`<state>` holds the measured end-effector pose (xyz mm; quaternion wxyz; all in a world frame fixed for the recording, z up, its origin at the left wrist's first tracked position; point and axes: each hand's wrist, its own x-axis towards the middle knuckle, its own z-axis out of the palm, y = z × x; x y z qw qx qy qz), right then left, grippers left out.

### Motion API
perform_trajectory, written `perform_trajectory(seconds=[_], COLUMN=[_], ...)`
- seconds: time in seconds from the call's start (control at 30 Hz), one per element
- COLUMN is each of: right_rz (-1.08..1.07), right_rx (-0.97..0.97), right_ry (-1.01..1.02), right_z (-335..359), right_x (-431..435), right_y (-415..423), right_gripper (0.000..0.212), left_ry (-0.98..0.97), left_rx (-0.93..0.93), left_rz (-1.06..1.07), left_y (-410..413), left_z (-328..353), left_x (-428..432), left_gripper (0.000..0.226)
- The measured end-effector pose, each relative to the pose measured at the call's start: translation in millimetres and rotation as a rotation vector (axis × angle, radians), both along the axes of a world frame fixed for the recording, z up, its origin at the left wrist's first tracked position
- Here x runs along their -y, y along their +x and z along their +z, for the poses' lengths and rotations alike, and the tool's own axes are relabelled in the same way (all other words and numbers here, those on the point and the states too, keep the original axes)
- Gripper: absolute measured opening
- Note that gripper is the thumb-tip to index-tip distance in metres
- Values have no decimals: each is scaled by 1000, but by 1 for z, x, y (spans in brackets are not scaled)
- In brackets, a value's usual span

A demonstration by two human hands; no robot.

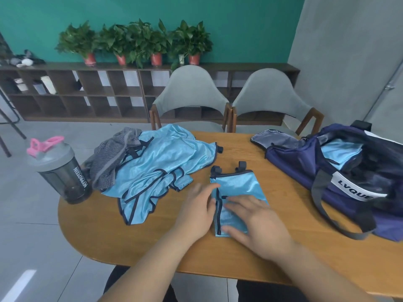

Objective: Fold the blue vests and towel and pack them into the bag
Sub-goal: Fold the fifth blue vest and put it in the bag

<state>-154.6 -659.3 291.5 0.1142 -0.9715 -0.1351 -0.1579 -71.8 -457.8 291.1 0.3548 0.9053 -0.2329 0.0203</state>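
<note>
We are at the wooden table (135, 240), partway through the folding. The navy bag (305, 168) sits open on our right, with one folded blue piece (342, 152) already lying inside it. On the far left of the table lies a loose heap of blue vests (170, 158), unfolded, with the grey striped towel (109, 162) crumpled against its left side, so we judge that most of the work remains.

Between heap and bag, right in front of us, is the vest in hand (237, 188), folded down to a small packet with dark trim along its left edge. Our right hand (259, 223) lies flat on the near half of it, fingers straight, pressing the fold down; it grips nothing. Our left hand (197, 211) rests open beside the packet, fingertips touching its left edge.

The step looks like the final smoothing of this vest. The next move calls for getting both hands round the packet so that it keeps its folds, then carrying it right to the bag's opening.
</note>
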Motion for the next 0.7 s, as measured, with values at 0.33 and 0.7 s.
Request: perform_trajectory(seconds=[0.33,0.7], right_rz=[-28,-350], right_rx=[140,-73], right_ry=[49,0], right_z=[-29,-16], right_x=[-29,-1], right_y=[-6,34], right_gripper=[25,51], left_ry=[128,93], left_rx=[-75,157], left_rz=[-80,-55], left_y=[52,36], left_z=[-4,11], left_x=[3,33], left_gripper=[41,44])
